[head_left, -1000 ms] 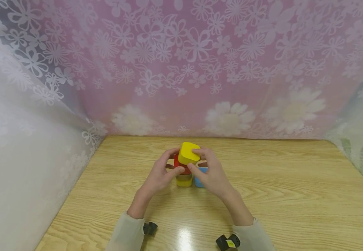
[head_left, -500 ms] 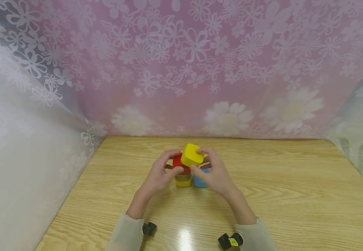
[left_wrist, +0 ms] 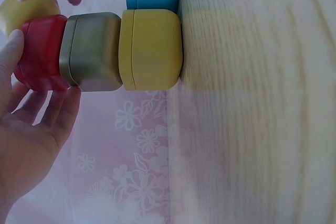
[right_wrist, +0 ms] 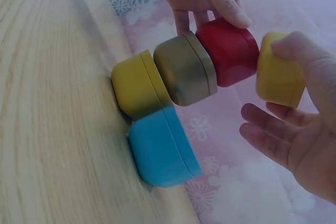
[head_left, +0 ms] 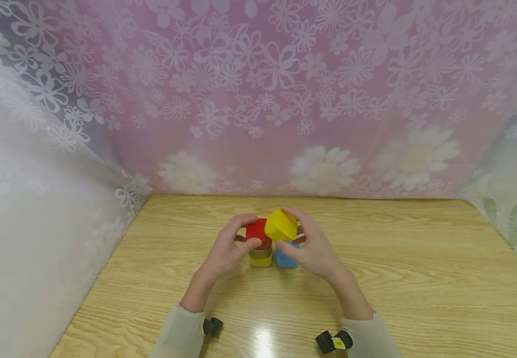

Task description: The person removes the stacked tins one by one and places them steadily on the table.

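Observation:
Three rounded boxes stand stacked on the table: a yellow box (left_wrist: 152, 50) at the bottom, a gold-brown one (right_wrist: 184, 70) in the middle, a red one (head_left: 257, 229) on top. My left hand (head_left: 230, 244) grips the red box from the left, thumb in front and fingers behind. Just right of the red box's top, my right hand (head_left: 314, 247) holds a second yellow box (head_left: 281, 224), tilted, between thumb and fingers. Below that hand a blue box (right_wrist: 163, 148) stands on the table beside the bottom yellow one.
A wooden table (head_left: 401, 258) lies under everything. Behind it hangs a pink flowered curtain (head_left: 258, 99), with pale curtain at the left and right sides. Black wrist cameras sit at both sleeves.
My right hand has moved to the right with the upper yellow box, tilting it more and uncovering the red box's top. My left hand has stayed almost still on the red box.

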Available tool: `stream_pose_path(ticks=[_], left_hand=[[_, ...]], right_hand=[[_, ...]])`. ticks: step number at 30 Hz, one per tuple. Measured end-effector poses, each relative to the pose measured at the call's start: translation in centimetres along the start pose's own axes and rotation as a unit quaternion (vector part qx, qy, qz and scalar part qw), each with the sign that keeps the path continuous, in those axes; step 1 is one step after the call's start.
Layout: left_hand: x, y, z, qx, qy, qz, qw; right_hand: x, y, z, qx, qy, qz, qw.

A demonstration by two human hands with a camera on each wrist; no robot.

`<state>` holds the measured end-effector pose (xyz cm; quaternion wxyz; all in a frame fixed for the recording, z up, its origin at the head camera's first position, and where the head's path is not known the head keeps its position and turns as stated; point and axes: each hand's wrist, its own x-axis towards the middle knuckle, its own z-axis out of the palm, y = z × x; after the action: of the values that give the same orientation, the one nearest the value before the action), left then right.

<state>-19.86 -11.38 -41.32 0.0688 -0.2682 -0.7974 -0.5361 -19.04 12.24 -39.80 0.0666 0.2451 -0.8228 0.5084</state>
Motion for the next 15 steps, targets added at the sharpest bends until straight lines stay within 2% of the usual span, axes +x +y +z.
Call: stream_pose_path(ticks=[15], left_hand=[[0.0, 0.0, 0.1, 0.004, 0.005, -0.012, 0.9999]], right_hand=[[-0.4, 0.1, -1.7, -0.053, -0.050, 0.010, 0.9973]])
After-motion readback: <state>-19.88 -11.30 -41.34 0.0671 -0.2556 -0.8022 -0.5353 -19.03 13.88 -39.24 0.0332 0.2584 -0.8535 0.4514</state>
